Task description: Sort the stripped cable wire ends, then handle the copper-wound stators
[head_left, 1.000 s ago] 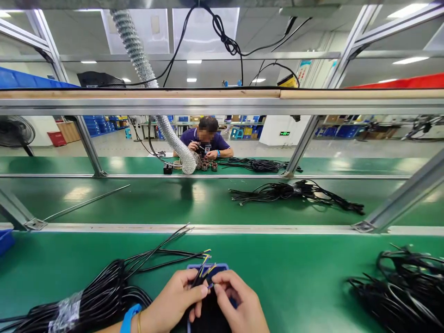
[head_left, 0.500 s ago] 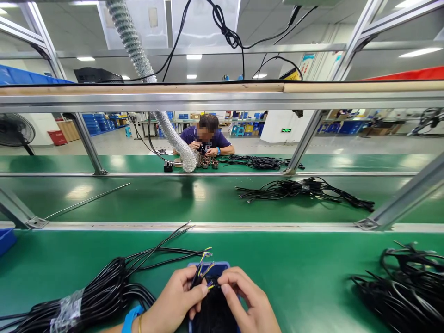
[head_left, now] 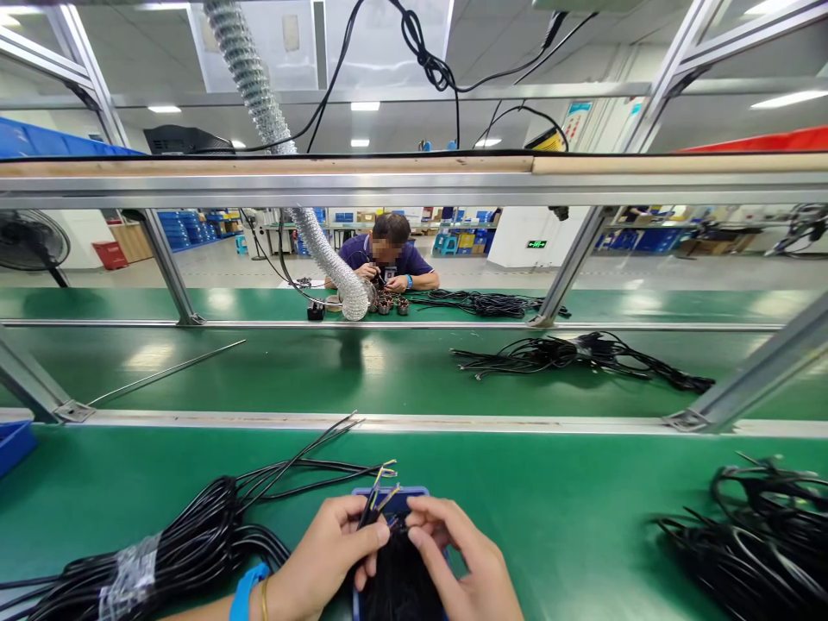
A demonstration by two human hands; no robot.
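My left hand (head_left: pixel 336 552), with a blue band at its wrist, is closed round a few black cables (head_left: pixel 370 509). Their ends point up and away, with thin yellow, blue and other coloured wires (head_left: pixel 388 470) fanning out. Close on the right, my right hand (head_left: pixel 462 552) has its thumb and index finger bent together in a pinch. What sits between those fingertips is too small and dark to make out. Both hands are over a blue bin (head_left: pixel 360 604) full of small black pieces (head_left: pixel 404 578).
A taped bundle of black cables (head_left: pixel 187 535) lies to the left, and loose black cables (head_left: pixel 763 535) to the right. Beyond the metal rail (head_left: pixel 453 423) lies another cable bundle (head_left: pixel 575 352) and a thin rod (head_left: pixel 168 373). A co-worker (head_left: pixel 388 254) sits opposite, behind a flexible duct (head_left: pixel 316 241).
The cable bundle beyond the rail has slid a little to the right. One yellow wire end between my hands shows less now. My hands have hardly shifted.
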